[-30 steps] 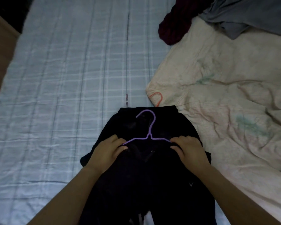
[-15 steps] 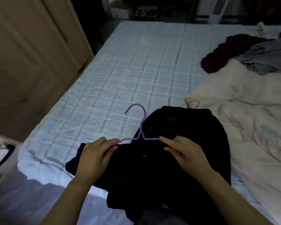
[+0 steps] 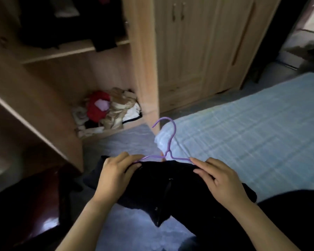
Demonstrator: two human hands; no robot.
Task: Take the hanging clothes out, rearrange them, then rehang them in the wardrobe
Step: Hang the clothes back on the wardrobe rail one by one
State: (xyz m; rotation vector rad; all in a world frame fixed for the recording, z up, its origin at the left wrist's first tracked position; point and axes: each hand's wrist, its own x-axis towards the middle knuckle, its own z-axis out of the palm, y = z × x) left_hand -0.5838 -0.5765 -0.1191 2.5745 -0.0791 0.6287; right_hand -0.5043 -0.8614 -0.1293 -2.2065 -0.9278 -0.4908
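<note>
You held the black garment up on the purple hanger, clear of the bed's near corner. Your left hand was closed around the hanger's left arm and the cloth beneath it; your right hand pinched the right arm with fingers fairly straight. The hook pointed up toward the open wardrobe, whose bottom shelf held a clothes pile.

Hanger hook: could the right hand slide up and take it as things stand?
Probably yes. The hook stands bare above the black garment, nothing covers it, and the right hand already pinches the hanger's arm just below.
</note>
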